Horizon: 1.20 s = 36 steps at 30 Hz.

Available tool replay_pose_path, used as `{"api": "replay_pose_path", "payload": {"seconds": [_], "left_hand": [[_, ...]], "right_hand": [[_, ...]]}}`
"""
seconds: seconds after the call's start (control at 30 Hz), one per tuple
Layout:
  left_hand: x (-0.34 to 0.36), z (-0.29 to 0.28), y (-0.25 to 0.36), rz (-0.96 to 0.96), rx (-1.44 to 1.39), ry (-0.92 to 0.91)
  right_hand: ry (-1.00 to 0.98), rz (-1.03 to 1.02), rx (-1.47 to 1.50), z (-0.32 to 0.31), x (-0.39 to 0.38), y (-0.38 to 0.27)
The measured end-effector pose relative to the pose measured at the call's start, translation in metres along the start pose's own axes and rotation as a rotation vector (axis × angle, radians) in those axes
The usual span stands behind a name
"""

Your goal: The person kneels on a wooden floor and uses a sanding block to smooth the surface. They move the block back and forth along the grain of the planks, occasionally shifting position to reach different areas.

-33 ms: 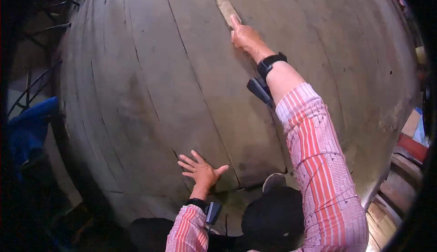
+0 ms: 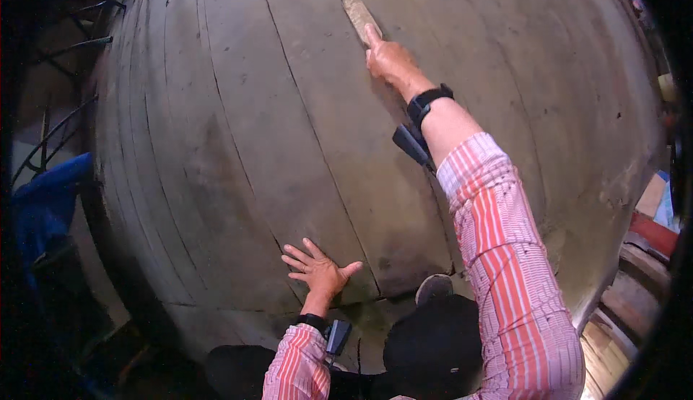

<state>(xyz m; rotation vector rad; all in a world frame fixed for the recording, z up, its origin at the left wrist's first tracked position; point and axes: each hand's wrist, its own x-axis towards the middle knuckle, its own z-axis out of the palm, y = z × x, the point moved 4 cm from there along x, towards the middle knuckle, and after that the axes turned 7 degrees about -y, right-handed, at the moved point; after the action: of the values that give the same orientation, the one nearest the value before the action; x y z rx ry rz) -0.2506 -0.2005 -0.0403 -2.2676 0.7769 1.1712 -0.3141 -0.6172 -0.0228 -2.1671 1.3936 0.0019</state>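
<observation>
My right hand (image 2: 393,63) reaches far forward and is closed round the near end of a narrow, flat trowel (image 2: 356,14) with a rounded tip. Its blade looks pale and crusted, and lies on or just above the grey planked surface (image 2: 238,61); the handle is hidden in my grip. The forefinger is stretched along the blade. Close to my body, my left hand (image 2: 322,271) rests flat on the planks with its fingers spread, holding nothing. Each wrist wears a black strap with a small dark device.
Long dark seams run between the planks. My knee (image 2: 433,342) in dark trousers and a shoe tip (image 2: 434,289) are at the near edge. Blue cloth (image 2: 54,190) and dark metal bars (image 2: 61,136) stand off to the left. Stacked timber (image 2: 635,292) lies at the right.
</observation>
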Motion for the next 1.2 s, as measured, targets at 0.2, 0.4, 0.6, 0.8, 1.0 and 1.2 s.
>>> {"api": "replay_pose_path", "payload": {"seconds": [0.2,0.4,0.6,0.8,1.0,1.2], "left_hand": [[-0.002,0.001,-0.002,0.037,-0.044,0.005],[-0.003,-0.001,-0.001,0.057,-0.052,0.036],[0.002,0.005,-0.004,0.073,-0.050,0.027],[0.004,0.011,-0.006,0.092,-0.051,0.086],[-0.001,0.000,-0.003,0.039,-0.060,0.006],[-0.003,0.001,-0.001,0.035,-0.051,0.035]], "right_hand": [[-0.086,0.017,-0.026,0.025,-0.113,0.029],[-0.085,0.046,0.020,0.041,-0.212,0.052],[-0.027,-0.033,-0.040,0.024,-0.122,0.029],[-0.038,0.034,-0.076,0.008,-0.051,0.005],[-0.092,0.115,0.055,-0.004,-0.040,0.012],[-0.098,0.041,-0.146,0.004,-0.170,0.086]]}}
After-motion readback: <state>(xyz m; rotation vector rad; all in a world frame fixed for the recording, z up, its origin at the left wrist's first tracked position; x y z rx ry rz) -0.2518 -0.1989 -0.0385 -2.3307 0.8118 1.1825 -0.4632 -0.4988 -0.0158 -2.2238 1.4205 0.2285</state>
